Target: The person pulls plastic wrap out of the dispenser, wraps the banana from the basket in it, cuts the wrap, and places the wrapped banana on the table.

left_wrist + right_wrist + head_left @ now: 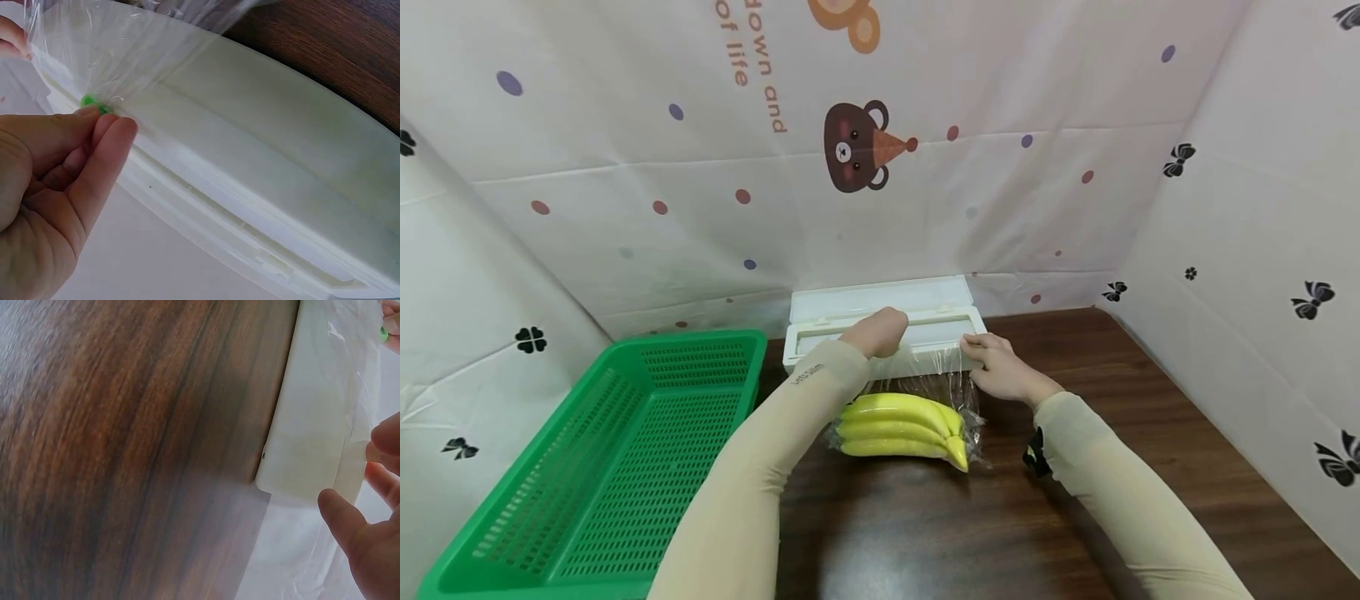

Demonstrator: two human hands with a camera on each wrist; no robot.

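Observation:
A white cling film dispenser [975, 318] lies at the back of the table, its lid [880, 298] tipped back against the wall. My left hand [878, 332] is over its middle. In the left wrist view, thumb and fingers pinch a small green slide cutter [94, 102] on the dispenser's edge, where the film bunches. My right hand [1000, 367] grips the dispenser's right end, thumb [337, 509] on the near side and bent fingers at the upper edge. Clear cling film [928, 385] runs from the dispenser to a bunch of yellow bananas [895, 425] with film around it.
A green plastic basket [692, 337] with slotted sides stands on the left, close to the dispenser. Dark wooden table [1120, 392] extends to the right and in front of the bananas. Patterned white sheets [1037, 208] hang behind and at both sides.

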